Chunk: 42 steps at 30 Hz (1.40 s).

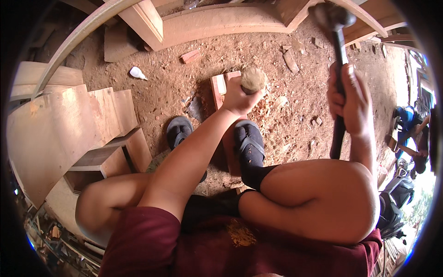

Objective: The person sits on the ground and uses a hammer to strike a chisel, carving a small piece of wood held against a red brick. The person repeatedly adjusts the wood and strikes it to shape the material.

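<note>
My left hand (241, 99) is closed around a chisel (254, 79), whose round, worn wooden butt faces up at me; its blade is hidden below the fist. Under that hand lies a reddish wooden piece (217, 92) on the ground, running back beside my right foot (249, 138). Raised off to the right, my right hand (351, 99) grips a hammer (340, 51) by its black handle. The hammer's dark head (333, 17) is up at the top right, blurred and well apart from the chisel.
Wood shavings (277, 115) and offcuts litter the dirt floor. Curved wooden frames (221, 21) stand ahead; boards (60, 120) and a box-like wooden piece (108, 161) are at left. A white bulb-shaped object (137, 73) lies there too. At far right are another person (413, 129) and a motorbike (398, 194).
</note>
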{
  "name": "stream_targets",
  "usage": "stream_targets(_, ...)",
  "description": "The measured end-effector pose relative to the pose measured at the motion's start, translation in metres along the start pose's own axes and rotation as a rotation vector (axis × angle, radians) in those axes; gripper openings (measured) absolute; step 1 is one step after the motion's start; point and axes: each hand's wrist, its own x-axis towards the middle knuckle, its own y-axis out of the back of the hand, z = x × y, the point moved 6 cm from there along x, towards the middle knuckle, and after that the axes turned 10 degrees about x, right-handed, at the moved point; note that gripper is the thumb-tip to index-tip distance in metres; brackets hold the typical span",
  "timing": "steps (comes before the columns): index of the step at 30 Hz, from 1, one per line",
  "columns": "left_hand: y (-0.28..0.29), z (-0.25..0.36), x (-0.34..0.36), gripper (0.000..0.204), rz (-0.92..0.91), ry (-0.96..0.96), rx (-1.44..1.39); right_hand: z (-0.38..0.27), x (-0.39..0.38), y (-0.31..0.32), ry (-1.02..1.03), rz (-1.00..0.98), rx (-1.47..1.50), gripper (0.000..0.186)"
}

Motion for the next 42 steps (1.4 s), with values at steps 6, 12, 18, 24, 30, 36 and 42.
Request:
stream_targets(6, -0.009, 0.012, -0.006, 0.022, 0.062, -0.088, -0.005, -0.121, -0.034, -0.012, 0.533, -0.369, 0.406, 0.037)
stream_targets(12, -0.003, 0.008, -0.006, 0.015, 0.106, -0.065, 0.145, 0.009, -0.024, -0.037, 0.096, -0.359, -0.975, 0.024)
stream_targets(18, -0.004, 0.001, -0.01, 0.016, -0.03, -0.021, 0.055, -0.012, -0.031, 0.001, -0.043, 0.134, -0.495, 0.049)
stream_targets(24, -0.014, -0.003, -0.006, 0.015, -0.113, 0.072, 0.188, 0.031, -0.014, -0.025, 0.116, -0.249, -0.967, 0.04)
stream_targets(30, -0.003, 0.018, -0.01, 0.016, 0.014, -0.25, 0.157, 0.132, -0.001, 0.016, -0.204, 0.017, -0.438, 0.037)
stream_targets(36, 0.018, 0.037, 0.017, 0.011, 0.104, -0.369, 0.034, 0.156, -0.018, 0.014, -0.459, 0.032, 0.063, 0.035)
stream_targets(42, 0.027, 0.005, 0.033, 0.016, 0.007, 0.09, -0.307, 0.152, -0.003, 0.025, -0.465, 0.011, 0.138, 0.032)
